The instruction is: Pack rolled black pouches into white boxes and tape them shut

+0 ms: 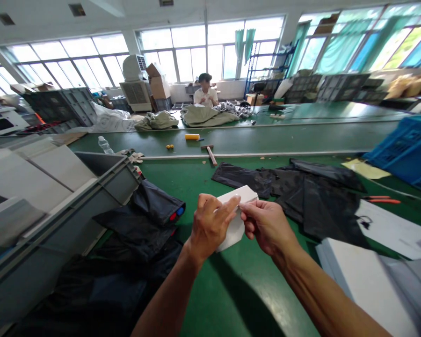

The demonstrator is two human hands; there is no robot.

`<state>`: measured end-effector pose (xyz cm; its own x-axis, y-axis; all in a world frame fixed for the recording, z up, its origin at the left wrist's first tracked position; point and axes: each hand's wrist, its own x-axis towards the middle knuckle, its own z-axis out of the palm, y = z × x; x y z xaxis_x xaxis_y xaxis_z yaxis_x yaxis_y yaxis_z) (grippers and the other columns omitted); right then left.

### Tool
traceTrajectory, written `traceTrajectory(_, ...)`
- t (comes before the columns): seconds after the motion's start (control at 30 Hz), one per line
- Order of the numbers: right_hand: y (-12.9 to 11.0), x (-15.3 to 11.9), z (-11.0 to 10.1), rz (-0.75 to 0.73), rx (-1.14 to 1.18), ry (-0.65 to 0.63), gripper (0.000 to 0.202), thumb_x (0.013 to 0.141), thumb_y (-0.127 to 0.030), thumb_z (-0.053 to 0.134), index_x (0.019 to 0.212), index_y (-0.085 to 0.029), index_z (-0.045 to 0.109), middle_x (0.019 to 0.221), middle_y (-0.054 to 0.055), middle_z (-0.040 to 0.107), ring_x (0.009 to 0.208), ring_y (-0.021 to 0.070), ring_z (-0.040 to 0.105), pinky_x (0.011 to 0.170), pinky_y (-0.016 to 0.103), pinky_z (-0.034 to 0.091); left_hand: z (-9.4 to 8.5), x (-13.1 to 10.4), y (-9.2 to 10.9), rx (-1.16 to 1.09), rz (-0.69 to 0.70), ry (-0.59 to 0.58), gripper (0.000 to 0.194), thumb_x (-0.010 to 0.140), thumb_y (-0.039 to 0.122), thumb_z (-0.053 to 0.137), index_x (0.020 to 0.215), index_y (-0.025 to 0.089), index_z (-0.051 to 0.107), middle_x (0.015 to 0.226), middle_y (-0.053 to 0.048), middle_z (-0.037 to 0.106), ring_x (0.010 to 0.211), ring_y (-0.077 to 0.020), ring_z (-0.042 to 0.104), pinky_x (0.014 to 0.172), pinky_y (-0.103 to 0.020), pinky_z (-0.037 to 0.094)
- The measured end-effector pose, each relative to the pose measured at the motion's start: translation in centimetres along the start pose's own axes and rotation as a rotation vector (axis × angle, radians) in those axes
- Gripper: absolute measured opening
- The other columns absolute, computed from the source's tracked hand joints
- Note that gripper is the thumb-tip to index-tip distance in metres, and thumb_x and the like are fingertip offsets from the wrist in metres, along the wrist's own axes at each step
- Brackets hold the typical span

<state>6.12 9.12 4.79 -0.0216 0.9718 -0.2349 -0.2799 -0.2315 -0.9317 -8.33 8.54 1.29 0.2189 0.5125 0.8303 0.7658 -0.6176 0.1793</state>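
Observation:
A small white cardboard box (234,230) is held up over the green table, its top end toward me tilted. My left hand (210,224) grips it from the left, with the index finger stretched across its upper part. Thumb and fingers of my right hand (263,222) pinch the box's right edge near the top fold. Both hands hide part of the box. Black plastic bags (312,201) lie beyond my right hand, and more black bags (143,220) lie to the left, one with red and blue pieces showing at its mouth.
A grey crate (73,206) with white boxes (24,173) stands at left. White flat cartons (365,276) are stacked at right, near orange-handled scissors (382,200) and a blue crate (407,150). A hammer-shaped tool (211,154) lies ahead. Across the table sits a person (206,93).

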Motion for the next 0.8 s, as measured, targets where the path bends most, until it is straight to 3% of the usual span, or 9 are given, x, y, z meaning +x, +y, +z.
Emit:
traceTrajectory(0.1,0.0,0.1,0.1,0.023,0.011,-0.028,0.032,0.055,-0.036,0.078,0.049,-0.015,0.055,0.042,-0.002,0.049,0.029,0.0057,0.036,0.025,0.018,0.029,-1.4,0.7,-0.2,0.080,-0.006,-0.221,0.041,0.089,0.023,0.059,0.129,0.033,0.055,0.089,-0.004,0.051,0.090,-0.0202,0.046,0.069,-0.030,0.048)
traceTrajectory(0.27,0.8,0.5,-0.2,-0.006,0.101,-0.101,0.040,0.055,-0.040,0.086,0.055,-0.015,0.055,0.044,-0.004,0.048,0.031,0.0046,0.034,0.026,0.018,0.032,-1.8,1.9,-0.4,0.108,-0.045,-0.407,0.044,0.086,0.028,0.061,0.130,0.029,0.053,0.115,-0.008,0.053,0.099,-0.0242,0.044,0.073,-0.035,0.053)
traceTrajectory(0.47,3.1,1.3,-0.8,-0.201,0.159,-0.134,0.037,0.068,-0.043,0.082,0.064,-0.016,0.056,0.054,-0.003,0.055,0.034,0.0047,0.036,0.029,0.020,0.039,-1.6,2.5,-0.7,0.064,-0.055,-0.437,0.047,0.086,0.028,0.059,0.133,0.029,0.053,0.125,-0.007,0.055,0.100,-0.0240,0.047,0.078,-0.035,0.051)
traceTrajectory(0.6,4.1,1.7,-0.8,-0.327,0.065,-0.153,0.035,0.079,-0.045,0.073,0.067,-0.018,0.055,0.047,-0.005,0.052,0.034,0.0081,0.043,0.035,0.022,0.042,-1.6,2.6,-0.9,0.007,-0.057,-0.434,0.047,0.086,0.026,0.059,0.133,0.026,0.055,0.123,-0.006,0.058,0.100,-0.0229,0.048,0.088,-0.037,0.046)
traceTrajectory(0.7,4.5,1.9,-0.8,-0.348,-0.005,-0.121,0.038,0.081,-0.050,0.069,0.068,-0.019,0.052,0.043,-0.005,0.052,0.034,0.0106,0.048,0.039,0.023,0.043,-1.6,2.6,-1.0,-0.039,-0.068,-0.446,0.048,0.083,0.021,0.059,0.132,0.024,0.056,0.125,-0.007,0.057,0.102,-0.0233,0.048,0.093,-0.038,0.043)
traceTrajectory(0.8,4.9,2.2,-1.2,-0.288,-0.082,-0.045,0.047,0.075,-0.059,0.071,0.063,-0.022,0.045,0.043,-0.004,0.053,0.032,0.0124,0.049,0.034,0.023,0.039,-1.5,2.5,-1.1,-0.074,-0.071,-0.441,0.049,0.082,0.018,0.058,0.130,0.023,0.058,0.125,-0.008,0.057,0.104,-0.0232,0.048,0.096,-0.039,0.040)
